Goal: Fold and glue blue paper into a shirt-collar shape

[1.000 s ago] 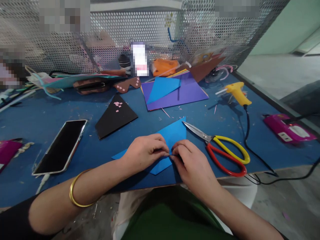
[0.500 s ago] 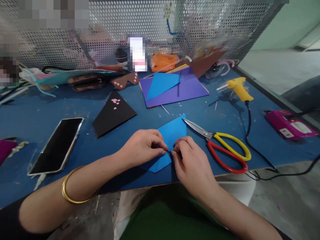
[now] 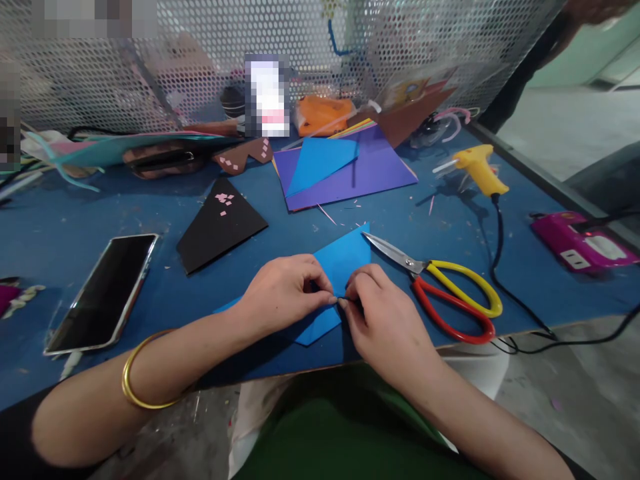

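The grip of the right hand [image 3: 387,317] pinches a thin dark piece [image 3: 345,298]; the left hand's [image 3: 285,290] fingertips are closed beside it — what they hold, I cannot tell. Below lies the blue sheet [image 3: 347,257], near the surface's [image 3: 290,233] front edge. Scissors [image 3: 411,266] crowd its right side; bare room separates it from black card [image 3: 225,233]. The sheet is bright, angular, partly covered.

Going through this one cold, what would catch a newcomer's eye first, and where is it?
Probably the left hand and right hand, low in the centre, pinching a small dark piece over a bright blue sheet. Next, the scissors with one red and one yellow handle, just right of them. Farther back on the right lies a yellow glue gun.
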The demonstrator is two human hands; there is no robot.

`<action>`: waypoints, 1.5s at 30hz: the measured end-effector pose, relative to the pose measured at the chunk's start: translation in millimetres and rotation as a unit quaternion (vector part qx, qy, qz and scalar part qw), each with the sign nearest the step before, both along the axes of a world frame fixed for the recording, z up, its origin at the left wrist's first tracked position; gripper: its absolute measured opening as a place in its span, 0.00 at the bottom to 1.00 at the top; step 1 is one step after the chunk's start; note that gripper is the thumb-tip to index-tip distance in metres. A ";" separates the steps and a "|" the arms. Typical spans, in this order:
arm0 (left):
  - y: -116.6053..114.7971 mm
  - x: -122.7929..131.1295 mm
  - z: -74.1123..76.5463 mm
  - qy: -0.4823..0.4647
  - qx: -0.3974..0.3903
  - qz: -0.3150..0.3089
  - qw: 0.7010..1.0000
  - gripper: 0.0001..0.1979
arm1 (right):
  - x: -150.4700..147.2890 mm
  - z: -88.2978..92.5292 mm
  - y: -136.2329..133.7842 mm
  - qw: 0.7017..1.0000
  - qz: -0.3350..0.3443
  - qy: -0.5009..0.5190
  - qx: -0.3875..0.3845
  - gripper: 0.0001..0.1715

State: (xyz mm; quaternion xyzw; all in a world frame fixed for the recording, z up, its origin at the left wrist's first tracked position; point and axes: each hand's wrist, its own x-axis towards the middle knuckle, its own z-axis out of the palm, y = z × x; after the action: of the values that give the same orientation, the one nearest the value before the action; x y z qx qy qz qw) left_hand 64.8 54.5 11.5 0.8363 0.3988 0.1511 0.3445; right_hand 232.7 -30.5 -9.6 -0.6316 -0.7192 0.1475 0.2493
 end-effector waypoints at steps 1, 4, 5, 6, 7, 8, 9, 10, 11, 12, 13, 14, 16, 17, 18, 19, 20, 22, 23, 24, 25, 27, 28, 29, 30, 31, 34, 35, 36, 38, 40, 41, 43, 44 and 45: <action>0.0 0.4 0.3 0.008 -0.001 0.003 1.000 0.05 | -0.1 0.2 0.1 1.000 0.000 -0.002 0.000 0.05; -0.3 2.4 2.0 0.039 -0.004 0.009 0.999 0.04 | -0.5 0.9 0.9 1.000 -0.003 -0.007 -0.003 0.05; -0.6 3.3 2.9 0.051 -0.006 0.011 0.999 0.04 | -0.4 0.9 1.1 1.000 -0.005 -0.007 -0.003 0.05; -1.0 4.1 4.0 0.063 -0.007 0.013 0.998 0.03 | -0.2 0.8 1.3 1.000 -0.007 -0.004 -0.002 0.05; -1.2 4.9 5.0 0.074 -0.009 0.014 0.997 0.03 | 0.4 0.4 1.3 1.000 -0.007 0.003 -0.001 0.05; -1.4 5.6 6.1 0.083 -0.010 0.016 0.996 0.03 | 1.2 -0.3 1.2 1.000 -0.005 0.015 0.003 0.05; -1.4 6.2 7.0 0.090 -0.011 0.017 0.996 0.03 | 2.3 -1.2 0.9 1.000 -0.001 0.030 0.007 0.06; -1.2 6.5 7.6 0.094 -0.013 0.017 0.995 0.04 | 3.5 -2.3 0.5 0.999 0.004 0.047 0.013 0.06; -0.9 6.6 8.1 0.095 -0.014 0.016 0.995 0.04 | 4.7 -3.5 0.0 0.998 0.009 0.064 0.020 0.06; -0.4 6.4 8.3 0.094 -0.017 0.014 0.995 0.03 | 5.7 -4.7 -0.5 0.997 0.014 0.078 0.026 0.06; 0.2 6.0 8.3 0.091 -0.021 0.012 0.996 0.03 | 6.6 -5.8 -0.8 0.995 0.017 0.088 0.032 0.07; 0.9 5.5 8.0 0.088 -0.025 0.010 0.996 0.03 | 7.1 -6.7 -1.1 0.995 0.019 0.095 0.036 0.07; 2.2 4.3 7.1 0.081 -0.034 0.010 0.996 0.03 | 7.2 -7.8 -1.0 0.994 0.017 0.102 0.042 0.07; 2.8 3.8 6.6 0.079 -0.041 0.011 0.996 0.03 | 6.8 -8.1 -0.7 0.994 0.015 0.102 0.044 0.07; 3.2 3.5 6.3 0.078 -0.046 0.012 0.996 0.04 | 6.3 -8.2 -0.4 0.994 0.013 0.101 0.045 0.07; 3.5 3.5 6.0 0.079 -0.049 0.014 0.996 0.04 | 5.7 -8.2 0.0 0.994 0.011 0.100 0.046 0.07; 3.6 3.6 6.0 0.083 -0.048 0.015 0.995 0.05 | 5.2 -8.1 0.2 0.994 0.010 0.099 0.046 0.07; 3.5 4.4 6.5 0.098 -0.039 0.021 0.994 0.06 | 4.2 -7.9 0.3 0.994 0.007 0.098 0.045 0.07; 3.3 5.0 7.0 0.106 -0.032 0.025 0.994 0.06 | 3.8 -7.7 0.2 0.994 0.005 0.097 0.044 0.07; 3.0 5.6 7.5 0.115 -0.027 0.028 0.993 0.06 | 3.6 -7.5 0.1 0.994 0.004 0.096 0.042 0.08; 2.8 6.1 8.0 0.124 -0.023 0.030 0.991 0.06 | 3.3 -7.3 -0.1 0.995 0.002 0.096 0.039 0.08; 2.4 6.6 8.7 0.140 -0.018 0.031 0.989 0.06 | 3.1 -7.1 0.0 0.995 -0.001 0.096 0.035 0.08; 2.1 6.6 8.8 0.146 -0.016 0.029 0.989 0.06 | 3.0 -7.0 0.2 0.995 -0.002 0.098 0.033 0.08; 1.7 6.4 8.6 0.150 -0.014 0.028 0.988 0.06 | 3.0 -7.1 0.4 0.994 -0.003 0.100 0.033 0.07; 1.2 6.1 8.2 0.151 -0.013 0.026 0.988 0.07 | 3.0 -7.2 0.6 0.994 -0.002 0.104 0.034 0.07; 0.7 5.6 7.6 0.150 -0.010 0.026 0.988 0.07 | 2.9 -7.5 0.7 0.994 -0.001 0.108 0.034 0.07; -0.3 4.8 5.4 0.145 -0.001 0.025 0.989 0.10 | 2.6 -9.1 -0.6 0.993 0.004 0.116 0.036 0.07; -0.1 4.9 4.7 0.144 0.002 0.025 0.989 0.10 | 2.5 -9.7 -1.4 0.993 0.002 0.114 0.036 0.07; 0.5 5.0 4.0 0.143 0.006 0.025 0.989 0.10 | 2.5 -10.2 -2.2 0.993 -0.001 0.109 0.037 0.06; 2.5 4.8 2.8 0.135 0.011 0.024 0.991 0.11 | 2.8 -11.1 -3.6 0.994 -0.010 0.098 0.041 0.06; 4.3 2.9 1.5 0.112 0.010 0.021 0.993 0.10 | 3.6 -11.7 -4.3 0.995 -0.013 0.093 0.044 0.06; 4.2 1.1 0.8 0.092 0.010 0.017 0.996 0.09 | 4.1 -11.9 -4.4 0.994 -0.012 0.095 0.046 0.06; 0.4 -4.1 -0.7 0.036 0.031 0.014 0.999 0.03 | 5.1 -12.5 -4.3 0.994 -0.009 0.099 0.052 0.06; -3.8 -6.9 -1.5 0.006 0.057 0.014 0.998 0.02 | 5.6 -12.9 -4.2 0.994 -0.008 0.099 0.055 0.07; -9.6 -9.4 -2.4 -0.021 0.095 0.011 0.995 0.06 | 6.0 -13.4 -4.1 0.993 -0.007 0.099 0.059 0.06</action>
State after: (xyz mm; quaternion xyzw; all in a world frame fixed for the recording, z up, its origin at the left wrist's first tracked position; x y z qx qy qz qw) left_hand 55.4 44.9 9.1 0.8574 0.3849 0.2096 0.2697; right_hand 238.7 -34.6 -23.0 -0.6028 -0.6942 0.1652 0.3570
